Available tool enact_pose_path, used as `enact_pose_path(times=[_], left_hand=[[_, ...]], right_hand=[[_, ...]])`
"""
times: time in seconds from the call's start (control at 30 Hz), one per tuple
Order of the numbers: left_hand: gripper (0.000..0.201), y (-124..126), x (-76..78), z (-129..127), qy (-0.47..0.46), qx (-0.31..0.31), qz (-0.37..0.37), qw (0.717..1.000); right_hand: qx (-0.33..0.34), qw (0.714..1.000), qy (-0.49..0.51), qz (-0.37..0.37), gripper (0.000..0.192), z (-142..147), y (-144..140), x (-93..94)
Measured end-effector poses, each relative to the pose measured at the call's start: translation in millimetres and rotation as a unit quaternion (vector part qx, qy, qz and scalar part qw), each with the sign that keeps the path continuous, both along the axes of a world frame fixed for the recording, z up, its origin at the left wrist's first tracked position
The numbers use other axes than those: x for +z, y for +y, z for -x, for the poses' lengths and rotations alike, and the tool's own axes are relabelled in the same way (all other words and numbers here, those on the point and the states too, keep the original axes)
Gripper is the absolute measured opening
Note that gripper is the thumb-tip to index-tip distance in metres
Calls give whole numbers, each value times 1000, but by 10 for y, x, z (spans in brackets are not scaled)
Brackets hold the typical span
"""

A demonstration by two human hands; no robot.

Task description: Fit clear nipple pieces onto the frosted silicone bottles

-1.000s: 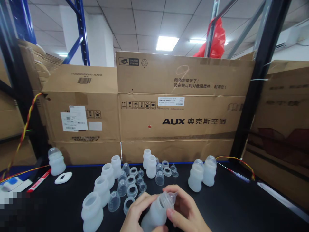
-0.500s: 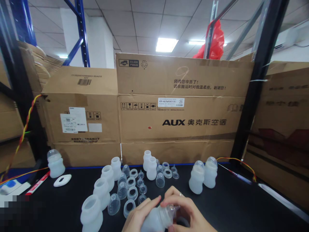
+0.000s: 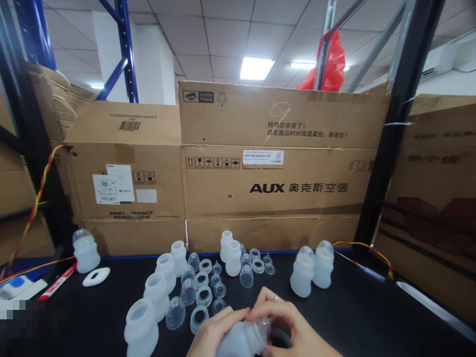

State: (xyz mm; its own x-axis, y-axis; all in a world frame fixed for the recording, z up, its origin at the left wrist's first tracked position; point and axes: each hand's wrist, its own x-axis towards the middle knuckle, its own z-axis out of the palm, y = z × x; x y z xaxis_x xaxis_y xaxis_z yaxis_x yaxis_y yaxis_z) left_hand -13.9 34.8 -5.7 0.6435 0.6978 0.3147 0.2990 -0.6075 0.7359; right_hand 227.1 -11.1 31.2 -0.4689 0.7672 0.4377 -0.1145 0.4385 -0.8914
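Note:
My left hand (image 3: 212, 333) is wrapped round the body of a translucent white baby bottle (image 3: 235, 340), which lies tilted with its top to the right. My right hand (image 3: 288, 322) grips the bottle's collar and clear nipple (image 3: 265, 325) between thumb and fingers. The right fingers partly cover the nipple. Just beyond my hands lie rows of loose parts: clear domed caps (image 3: 175, 313), ring collars (image 3: 200, 319) and nipples (image 3: 219, 305). Several open bottle bodies (image 3: 141, 329) stand upright in a row on the left.
Two more open bottle bodies (image 3: 233, 259) stand at the back middle. Two capped bottles (image 3: 302, 272) are at the right, another capped bottle (image 3: 86, 251) at the far left, near a white oval object (image 3: 96, 277) and a red marker (image 3: 58, 281). A cardboard wall (image 3: 275, 208) closes the back.
My right fingers have shifted slightly over the nipple and collar, covering more of the nipple's tip. The bottle stays in both hands, and the parts on the table are unmoved.

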Motion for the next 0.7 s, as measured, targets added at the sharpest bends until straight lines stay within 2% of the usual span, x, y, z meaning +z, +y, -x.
enact_pose_path(times=[0.13,0.27,0.37,0.5,0.6,0.7], left_hand=[[81,-12,41,17,-7,6,-20,1000],[81,-29,67,20,-4,20,-37,999],[81,-30,62,16,-6,22,-42,999],[83,-8,18,12,-8,33,-42,999],[80,-25,23,28,-15,40,-40,998],[74,-89,129,55,-47,51,-34,997]], right_hand=[[-45,997,-32,57,55,-25,5,-49],[-70,994,-54,60,57,-4,8,-44],[-74,992,-45,92,67,45,-1,-24],[-97,985,-51,129,68,97,-18,-3],[-132,977,-100,132,73,84,-39,36],[-134,974,-151,105,67,47,-72,103]])
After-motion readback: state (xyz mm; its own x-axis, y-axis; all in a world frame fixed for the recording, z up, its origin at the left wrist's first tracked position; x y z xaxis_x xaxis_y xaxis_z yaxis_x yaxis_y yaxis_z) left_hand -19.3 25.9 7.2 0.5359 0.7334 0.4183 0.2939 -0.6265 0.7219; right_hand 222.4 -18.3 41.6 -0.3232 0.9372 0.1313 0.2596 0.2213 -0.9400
